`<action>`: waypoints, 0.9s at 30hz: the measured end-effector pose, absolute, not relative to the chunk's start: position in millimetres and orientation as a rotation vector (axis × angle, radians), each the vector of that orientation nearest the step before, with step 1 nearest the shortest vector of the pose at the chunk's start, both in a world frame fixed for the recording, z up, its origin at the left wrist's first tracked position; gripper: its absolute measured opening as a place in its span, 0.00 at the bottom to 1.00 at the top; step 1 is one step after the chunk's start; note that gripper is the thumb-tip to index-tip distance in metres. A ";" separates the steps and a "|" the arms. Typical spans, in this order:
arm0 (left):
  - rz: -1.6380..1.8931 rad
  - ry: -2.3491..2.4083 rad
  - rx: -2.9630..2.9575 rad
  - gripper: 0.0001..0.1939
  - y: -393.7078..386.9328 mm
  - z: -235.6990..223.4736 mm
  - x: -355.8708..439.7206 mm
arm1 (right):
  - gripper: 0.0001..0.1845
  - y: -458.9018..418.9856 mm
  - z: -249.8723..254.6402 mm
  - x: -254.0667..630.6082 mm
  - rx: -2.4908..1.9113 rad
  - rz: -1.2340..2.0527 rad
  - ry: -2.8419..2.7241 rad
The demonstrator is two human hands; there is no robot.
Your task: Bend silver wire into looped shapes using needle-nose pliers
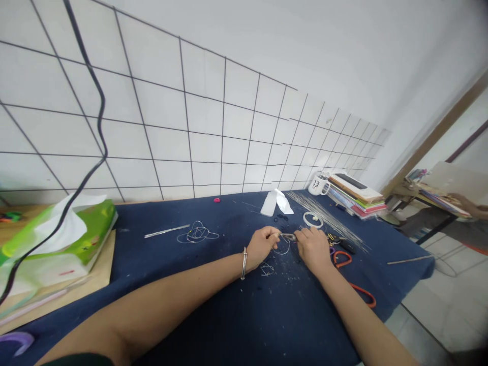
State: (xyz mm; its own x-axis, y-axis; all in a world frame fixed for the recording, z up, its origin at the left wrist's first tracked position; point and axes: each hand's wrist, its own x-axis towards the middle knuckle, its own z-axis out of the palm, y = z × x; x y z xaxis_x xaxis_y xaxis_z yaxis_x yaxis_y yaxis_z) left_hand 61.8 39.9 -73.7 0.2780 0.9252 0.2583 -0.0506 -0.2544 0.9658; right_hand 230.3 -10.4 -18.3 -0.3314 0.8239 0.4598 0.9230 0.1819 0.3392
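Observation:
My left hand (pixel 262 244) and my right hand (pixel 313 248) meet over the dark blue cloth (pixel 213 310). Both have their fingers pinched round a small metal tool (pixel 287 236), with a thin loop of wire (pixel 282 249) hanging below it. A silver bangle (pixel 244 263) sits on my left wrist. A small bent wire shape (pixel 267 269) lies just under my left hand. Orange-handled pliers (pixel 356 282) lie under my right forearm.
A tangle of wire (pixel 198 234) and a straight rod (pixel 166 231) lie to the left. A bundle of straight wires (pixel 328 218), a wire coil (pixel 313 219), a white mug (pixel 317 185) and stacked books (pixel 356 195) are at the right. A green tissue pack (pixel 57 239) sits far left.

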 end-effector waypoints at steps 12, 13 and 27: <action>1.168 0.871 1.521 0.09 37.1 -70.4 60.2 | 0.10 -11.0 -19.9 230.9 -1.702 -0.848 -2.266; 1.167 0.872 1.521 0.09 36.9 -70.4 60.2 | 0.10 -11.1 -19.9 231.0 -1.699 -0.847 -2.267; 1.168 0.868 1.520 0.08 36.8 -72.1 61.5 | 0.09 -12.0 -21.6 232.6 -1.687 -0.812 -2.261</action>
